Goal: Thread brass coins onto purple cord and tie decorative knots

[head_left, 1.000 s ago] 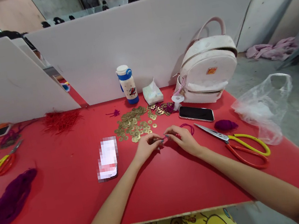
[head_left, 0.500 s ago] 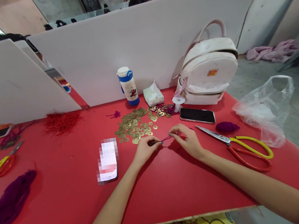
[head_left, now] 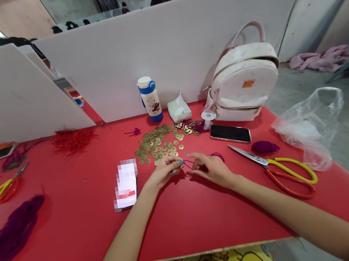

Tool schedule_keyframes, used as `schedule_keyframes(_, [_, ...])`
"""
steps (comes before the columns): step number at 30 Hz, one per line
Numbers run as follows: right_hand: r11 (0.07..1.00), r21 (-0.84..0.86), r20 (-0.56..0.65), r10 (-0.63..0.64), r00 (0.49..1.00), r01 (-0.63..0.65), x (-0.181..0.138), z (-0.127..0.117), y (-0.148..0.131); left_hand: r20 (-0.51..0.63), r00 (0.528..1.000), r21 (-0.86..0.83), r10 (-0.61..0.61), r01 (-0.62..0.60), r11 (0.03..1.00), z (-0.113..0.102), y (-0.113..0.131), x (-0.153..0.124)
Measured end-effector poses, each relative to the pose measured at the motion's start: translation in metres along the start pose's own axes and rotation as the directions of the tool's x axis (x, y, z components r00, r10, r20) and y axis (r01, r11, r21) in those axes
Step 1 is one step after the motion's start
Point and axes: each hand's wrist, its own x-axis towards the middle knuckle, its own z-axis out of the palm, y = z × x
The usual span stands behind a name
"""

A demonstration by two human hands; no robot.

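Compared with half a second ago, we are holding our left hand (head_left: 167, 170) slightly farther left and turned more inward, its thumb and finger now pinching the purple cord (head_left: 188, 162) near the middle of the red counter (head_left: 178, 236). Our right hand (head_left: 213, 169) is now opening its fingers more, the forefinger reaching toward the left hand; we are seeing strands running to it, but cannot tell whether it is gripping them. Among the containers, the white-and-blue bottle (head_left: 150, 101) is standing upright and capped, hiding its contents; the tissue pack (head_left: 179, 110) beside it is showing a tissue poking out; the white backpack (head_left: 246, 79) is keeping its contents from our view, and the clear plastic bag (head_left: 313, 130) is slumping at the counter's right edge. Brass coins (head_left: 158, 139) are lying just beyond our hands, a lit phone (head_left: 126, 184) is resting left of them, and a dark phone (head_left: 230, 133), purple yarn bundle (head_left: 265, 147) and scissors (head_left: 274, 165) are lying to the right. Our own fingers are covering parts of the cord.
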Motion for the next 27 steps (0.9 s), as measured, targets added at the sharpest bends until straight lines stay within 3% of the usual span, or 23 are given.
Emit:
schedule_keyframes(3, [0.993,0.054,0.031,0.1,0.994,-0.102,0.002,-0.002,0.001,0.011,1.0,-0.01,-0.011,0.011,1.0,0.001,-0.001,0.0])
schedule_keyframes(9, [0.994,0.021,0.03,0.108,0.994,-0.108,0.006,-0.005,0.003,0.0,1.0,0.045,0.024,-0.024,0.999,0.005,-0.006,0.0])
schedule_keyframes(17, [0.99,-0.048,-0.163,0.126,0.979,-0.135,0.01,-0.031,0.02,-0.127,0.978,0.096,0.167,-0.156,0.983,0.003,-0.002,0.006])
schedule_keyframes(21, [0.987,-0.036,-0.317,0.137,0.938,-0.156,0.004,-0.059,0.024,-0.139,0.967,0.043,0.212,-0.208,0.977,0.003,0.001,0.007])
schedule_keyframes(24, [0.978,-0.009,-0.443,0.181,0.878,-0.207,-0.012,-0.081,0.02,-0.131,0.965,0.115,0.228,-0.214,0.97,0.005,0.0,0.007])
schedule_keyframes(27, [0.947,0.152,-0.436,0.322,0.84,-0.284,-0.037,-0.097,0.016,-0.135,0.956,0.193,0.261,-0.233,0.953,0.007,-0.002,0.007])
